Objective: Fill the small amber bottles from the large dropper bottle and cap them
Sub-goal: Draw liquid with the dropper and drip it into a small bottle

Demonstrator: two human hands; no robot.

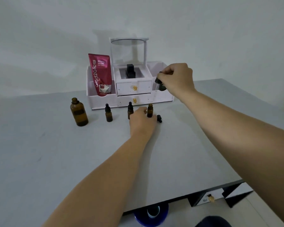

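Right hand [175,79] pinches the dropper [158,81]; left hand [142,120] grips the uncapped small bottle [149,109].

On the tabletop [56,161] the large bottle [79,112] stands leftmost, three small bottles [108,113] [130,109] [149,109] in a row to its right, what seems a loose cap [159,119] just right of the last, and behind them an organiser [129,89] with a pouch [100,74] in its left compartment.

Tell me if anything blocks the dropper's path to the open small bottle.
Nothing visible does. The dropper in the right hand hangs above and right of the open small bottle; the left hand holds its base.
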